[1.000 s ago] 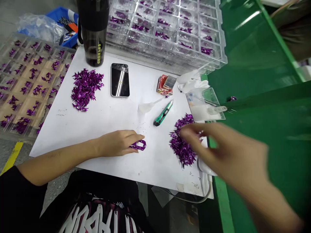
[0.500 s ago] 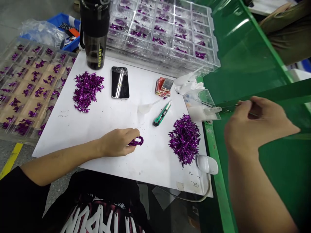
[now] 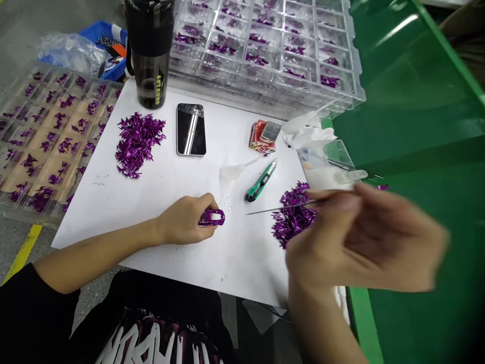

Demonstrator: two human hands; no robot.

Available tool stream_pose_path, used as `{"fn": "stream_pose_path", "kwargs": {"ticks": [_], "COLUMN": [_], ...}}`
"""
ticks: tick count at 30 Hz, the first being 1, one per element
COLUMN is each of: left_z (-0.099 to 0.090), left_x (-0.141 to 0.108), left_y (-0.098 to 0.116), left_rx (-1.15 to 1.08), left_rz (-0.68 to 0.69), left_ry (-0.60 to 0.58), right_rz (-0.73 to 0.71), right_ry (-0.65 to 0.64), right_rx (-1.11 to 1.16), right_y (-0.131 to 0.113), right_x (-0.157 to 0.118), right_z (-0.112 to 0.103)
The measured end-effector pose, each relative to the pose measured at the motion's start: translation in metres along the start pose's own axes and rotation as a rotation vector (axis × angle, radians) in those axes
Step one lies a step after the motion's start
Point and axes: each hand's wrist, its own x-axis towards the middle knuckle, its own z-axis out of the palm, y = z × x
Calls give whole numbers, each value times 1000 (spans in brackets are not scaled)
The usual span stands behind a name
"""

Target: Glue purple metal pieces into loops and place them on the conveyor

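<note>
My left hand [image 3: 191,220] rests on the white board [image 3: 170,177], its fingers closed on a purple ring-shaped part [image 3: 216,217] with an open slot. Over the board's right side, my right hand [image 3: 359,237] is blurred by motion and pinches a thin metal tool [image 3: 280,208], whose tip points left toward the purple part without touching it. Beneath that tool and hand lies a pile of purple pointed pieces [image 3: 291,217], partly hidden. A second purple pile [image 3: 138,144] sits at the upper left of the board.
A green cutter [image 3: 261,181], a phone [image 3: 191,129], a dark bottle [image 3: 150,65] and a red packet [image 3: 259,137] stand or lie on the board. Stacked clear compartment boxes [image 3: 265,88] are behind; another compartment tray [image 3: 49,136] is left. A green metal surface [image 3: 428,151] borders the right.
My right hand has swung left and toward me from the green side, bringing the thin tool over the board. My left hand keeps its grip; the view has shifted slightly.
</note>
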Motion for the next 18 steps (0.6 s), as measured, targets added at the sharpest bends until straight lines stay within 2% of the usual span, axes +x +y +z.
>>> {"fn": "stream_pose_path", "kwargs": {"ticks": [3,5,12,18], "left_z": [2,3,1,1], "left_x": [2,2,1,2], "left_y": [-2,-2,2,1], "left_rx": [-2,3,-26,-86], "left_rz": [1,1,-19,-24], "left_ry": [-5,0,6,17], "right_rz": [-35,-8,-93,-87], "right_ry": [-10,-93,-252,-195], "right_rx": [68,86,128,81], "right_y": [-26,-28,-13,-14], "right_x": [-33,-43,-47,-47], "right_z": [27,33,27,29]}}
